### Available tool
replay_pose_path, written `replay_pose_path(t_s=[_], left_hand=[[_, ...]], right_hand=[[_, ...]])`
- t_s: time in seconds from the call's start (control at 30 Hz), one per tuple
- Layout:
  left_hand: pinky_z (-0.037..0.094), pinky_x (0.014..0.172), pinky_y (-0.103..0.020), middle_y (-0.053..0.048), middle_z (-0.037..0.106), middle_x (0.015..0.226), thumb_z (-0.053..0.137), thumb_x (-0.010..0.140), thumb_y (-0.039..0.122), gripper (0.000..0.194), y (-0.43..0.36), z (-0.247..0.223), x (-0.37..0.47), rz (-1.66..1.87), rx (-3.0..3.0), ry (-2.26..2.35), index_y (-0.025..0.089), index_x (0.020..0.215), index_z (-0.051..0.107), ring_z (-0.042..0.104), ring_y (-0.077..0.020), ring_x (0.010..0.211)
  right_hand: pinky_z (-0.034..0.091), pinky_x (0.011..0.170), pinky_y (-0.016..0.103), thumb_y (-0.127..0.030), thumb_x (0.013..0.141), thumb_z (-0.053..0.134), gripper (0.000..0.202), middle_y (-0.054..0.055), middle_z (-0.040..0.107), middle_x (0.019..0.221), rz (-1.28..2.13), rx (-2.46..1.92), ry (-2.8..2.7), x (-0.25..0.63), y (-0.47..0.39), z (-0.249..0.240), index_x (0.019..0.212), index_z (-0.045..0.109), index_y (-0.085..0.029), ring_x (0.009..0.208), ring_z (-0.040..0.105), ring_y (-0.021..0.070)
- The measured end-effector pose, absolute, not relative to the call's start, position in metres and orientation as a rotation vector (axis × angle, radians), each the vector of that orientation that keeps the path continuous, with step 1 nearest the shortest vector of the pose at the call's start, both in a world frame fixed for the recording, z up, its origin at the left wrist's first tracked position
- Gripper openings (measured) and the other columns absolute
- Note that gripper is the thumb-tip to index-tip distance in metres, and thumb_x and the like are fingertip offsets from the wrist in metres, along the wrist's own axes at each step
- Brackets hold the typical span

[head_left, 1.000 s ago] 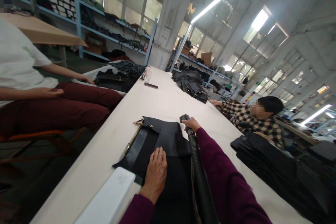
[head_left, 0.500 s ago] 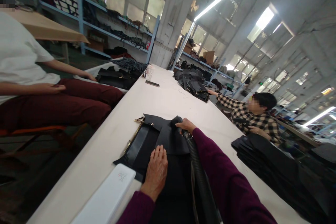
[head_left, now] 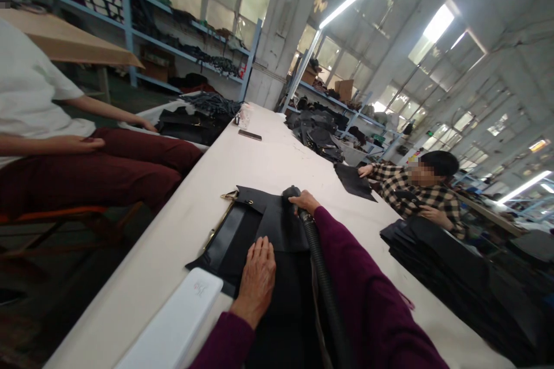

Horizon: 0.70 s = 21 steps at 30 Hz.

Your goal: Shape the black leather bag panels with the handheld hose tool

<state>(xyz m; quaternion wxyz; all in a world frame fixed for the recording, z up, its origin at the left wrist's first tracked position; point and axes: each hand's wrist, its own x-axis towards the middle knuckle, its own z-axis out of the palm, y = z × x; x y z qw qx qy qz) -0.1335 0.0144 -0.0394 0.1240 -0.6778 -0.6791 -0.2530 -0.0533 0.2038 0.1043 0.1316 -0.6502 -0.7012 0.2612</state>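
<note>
Centrally on the surface [head_left: 277, 170]: black panel [head_left: 277, 225], long axis running away from the person, left hand [head_left: 258, 274] flat on its near end, right hand [head_left: 306, 202] gripping a hose nozzle [head_left: 291, 193] at its far edge.

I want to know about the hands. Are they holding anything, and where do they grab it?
The right hand grips the head end of a black ribbed hose. The left hand holds nothing; it lies flat on the black material.
</note>
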Motion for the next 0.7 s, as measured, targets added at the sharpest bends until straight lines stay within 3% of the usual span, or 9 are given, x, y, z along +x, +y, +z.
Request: replay_pose_path(t_s=[0.33,0.57,0.7], left_hand=[[0.031,0.105,-0.039,-0.017,0.043,0.133,0.03,0.081,0.003,0.048,0.015,-0.041,-0.132,-0.735,-1.955,-1.974,0.004,0.126,0.049,0.036,-0.027,0.126],[0.031,0.105,-0.04,-0.018,0.045,0.131,0.032,0.083,0.006,0.044,0.015,-0.043,-0.133,-0.769,-1.971,-1.946,0.004,0.123,0.052,0.037,-0.0271,0.125],[0.031,0.104,-0.039,-0.018,0.045,0.131,0.031,0.084,0.007,0.044,0.016,-0.036,-0.136,-0.773,-2.008,-1.935,0.004,0.123,0.051,0.037,-0.0259,0.125]], right_hand=[[0.05,0.053,0.023,-0.035,0.091,0.05,0.028,0.003,0.059,0.084,0.777,-1.808,-1.864,-0.009,0.199,0.152,0.104,0.053,-0.011,0.062,0.057,0.0102],[0.046,0.043,0.02,-0.04,0.087,0.054,0.029,-0.002,0.055,0.061,0.894,-1.722,-1.881,0.051,0.131,0.186,0.08,0.053,-0.012,0.048,0.054,0.0091],[0.045,0.039,0.021,-0.047,0.08,0.059,0.034,-0.001,0.057,0.06,0.973,-1.642,-1.919,0.074,0.055,0.189,0.074,0.05,-0.015,0.047,0.056,0.0123]])
